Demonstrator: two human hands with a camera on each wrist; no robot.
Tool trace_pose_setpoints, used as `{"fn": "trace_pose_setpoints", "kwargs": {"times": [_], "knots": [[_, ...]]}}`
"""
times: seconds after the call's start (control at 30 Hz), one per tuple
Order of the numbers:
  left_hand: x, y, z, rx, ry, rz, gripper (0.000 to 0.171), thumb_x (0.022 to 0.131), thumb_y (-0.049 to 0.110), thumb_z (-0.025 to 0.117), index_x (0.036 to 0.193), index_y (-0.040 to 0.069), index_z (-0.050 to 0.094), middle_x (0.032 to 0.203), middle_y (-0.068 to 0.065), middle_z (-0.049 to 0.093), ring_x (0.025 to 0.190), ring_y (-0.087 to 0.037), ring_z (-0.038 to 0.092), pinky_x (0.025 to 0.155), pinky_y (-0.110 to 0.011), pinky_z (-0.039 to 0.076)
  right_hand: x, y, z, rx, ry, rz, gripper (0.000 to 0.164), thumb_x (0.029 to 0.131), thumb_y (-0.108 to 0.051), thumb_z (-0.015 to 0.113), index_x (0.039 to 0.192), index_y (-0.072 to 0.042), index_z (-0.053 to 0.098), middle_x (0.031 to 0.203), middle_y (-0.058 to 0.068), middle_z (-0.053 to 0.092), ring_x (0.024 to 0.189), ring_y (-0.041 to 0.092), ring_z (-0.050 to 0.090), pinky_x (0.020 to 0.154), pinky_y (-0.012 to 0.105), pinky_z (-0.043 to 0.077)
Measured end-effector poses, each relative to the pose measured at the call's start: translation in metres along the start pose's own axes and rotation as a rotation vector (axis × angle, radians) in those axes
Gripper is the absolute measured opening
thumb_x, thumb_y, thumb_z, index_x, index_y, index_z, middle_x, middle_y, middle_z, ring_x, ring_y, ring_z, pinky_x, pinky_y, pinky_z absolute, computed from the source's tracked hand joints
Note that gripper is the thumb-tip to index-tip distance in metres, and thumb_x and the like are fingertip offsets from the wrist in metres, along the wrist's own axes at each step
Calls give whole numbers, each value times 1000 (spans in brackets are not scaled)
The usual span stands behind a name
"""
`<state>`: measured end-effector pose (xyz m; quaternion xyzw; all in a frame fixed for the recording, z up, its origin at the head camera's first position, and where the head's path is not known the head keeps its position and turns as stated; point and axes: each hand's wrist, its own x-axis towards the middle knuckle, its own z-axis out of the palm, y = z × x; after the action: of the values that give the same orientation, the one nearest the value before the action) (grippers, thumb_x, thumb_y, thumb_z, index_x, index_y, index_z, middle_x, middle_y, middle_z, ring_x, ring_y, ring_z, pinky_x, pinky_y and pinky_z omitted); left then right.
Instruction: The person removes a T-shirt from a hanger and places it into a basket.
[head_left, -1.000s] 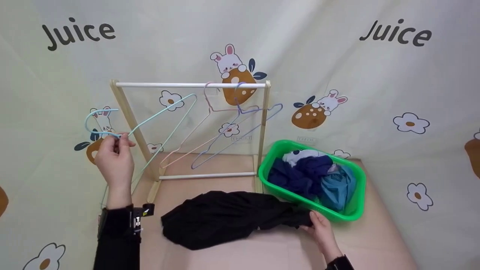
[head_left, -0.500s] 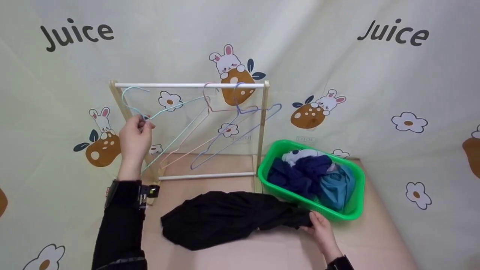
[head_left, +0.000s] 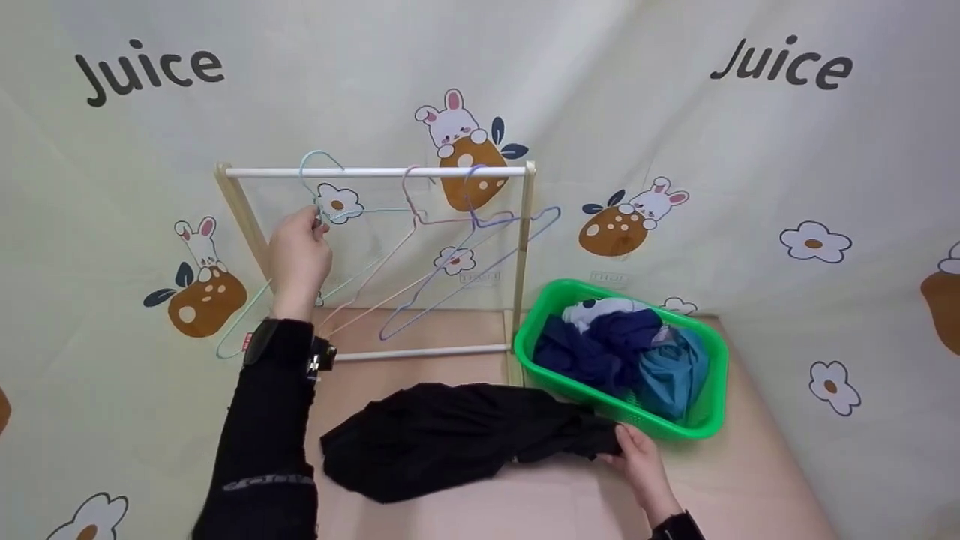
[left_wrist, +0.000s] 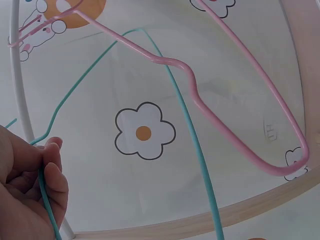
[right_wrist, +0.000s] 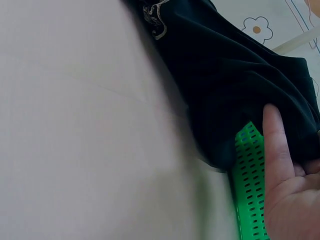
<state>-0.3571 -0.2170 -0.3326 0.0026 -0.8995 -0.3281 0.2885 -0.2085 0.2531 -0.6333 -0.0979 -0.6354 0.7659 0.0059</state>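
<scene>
My left hand [head_left: 300, 251] pinches a mint-green wire hanger [head_left: 244, 315] just under its hook. In the head view that hook stands at the height of the rack's top rail [head_left: 285, 172]; whether it bears on the rail I cannot tell. In the left wrist view the thumb and fingers close round the wire of the hanger [left_wrist: 200, 160]. My right hand [head_left: 641, 465] grips the right end of a black garment [head_left: 435, 442] lying bunched on the table. A pale printed mark shows on the garment [right_wrist: 235, 70] in the right wrist view.
A pink hanger [head_left: 386, 262] and a purple hanger [head_left: 431, 281] hang on the rail's right half. To the right of the rack stands a green basket [head_left: 716, 409] with dark blue, teal and white clothes. Behind is a printed curtain [head_left: 630, 112].
My left hand has moved right and up with the mint-green hanger, from left of the rack to the top rail, and the hanger has turned more upright. The right hand stays on the garment.
</scene>
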Motion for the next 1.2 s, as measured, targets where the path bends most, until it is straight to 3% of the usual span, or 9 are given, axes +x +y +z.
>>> {"fn": "trace_pose_setpoints", "kwargs": {"times": [0.27, 0.43, 0.53, 0.67, 0.87, 0.97, 1.2], "knots": [[2, 1, 9, 93, -115, -6, 32, 99, -2, 48, 128, -6, 60, 114, -24, 66, 108, -41, 61, 88, -55, 47, 1, 0, 7, -65, 0, -1, 43, 106, -16, 47, 130, 20, 44, 116, 15, 63, 89, 14, 67, 78, 38, 56], [-2, -7, 20, 121, -127, 22, 33, 98, 0, 50, 130, -5, 58, 121, -25, 64, 111, -42, 61, 88, -55, 48, 4, -1, 21, -148, -29, -34, 43, 103, -17, 54, 131, 15, 46, 122, 22, 60, 100, 16, 63, 84, 40, 55], [-5, -12, 24, 128, -111, 40, 33, 99, 2, 51, 130, -6, 58, 120, -26, 64, 109, -43, 61, 86, -56, 48, -1, -9, 35, -294, -107, -126, 43, 102, -15, 57, 133, 13, 47, 126, 26, 58, 107, 22, 62, 88, 37, 53], [-8, -17, 29, 150, -74, 68, 36, 98, 7, 53, 131, -7, 57, 115, -28, 64, 104, -44, 61, 84, -58, 47, 1, -3, 49, -524, -230, -327, 46, 98, -13, 63, 136, 9, 49, 134, 29, 52, 117, 36, 57, 88, 33, 52], [-15, -24, 33, 207, -30, 89, 44, 96, 16, 59, 136, -4, 54, 125, -29, 59, 116, -46, 53, 96, -61, 31, 9, 18, 69, -822, -372, -560, 66, 90, -30, 74, 143, 0, 48, 152, 27, 33, 132, 46, 40, 98, 54, 44], [-17, -26, 34, 222, -28, 78, 51, 96, 23, 61, 140, -1, 50, 133, -27, 54, 123, -45, 48, 103, -64, 21, 9, 21, 80, -964, -393, -610, 74, 85, -35, 79, 145, -4, 48, 155, 25, 31, 135, 47, 37, 100, 60, 40], [-22, -29, 33, 258, -30, 67, 64, 94, 36, 64, 146, 3, 44, 144, -26, 45, 132, -45, 38, 108, -70, 6, 13, 23, 100, -1158, -448, -567, 87, 79, -38, 83, 149, -8, 43, 154, 20, 35, 133, 45, 39, 98, 57, 43]]}}
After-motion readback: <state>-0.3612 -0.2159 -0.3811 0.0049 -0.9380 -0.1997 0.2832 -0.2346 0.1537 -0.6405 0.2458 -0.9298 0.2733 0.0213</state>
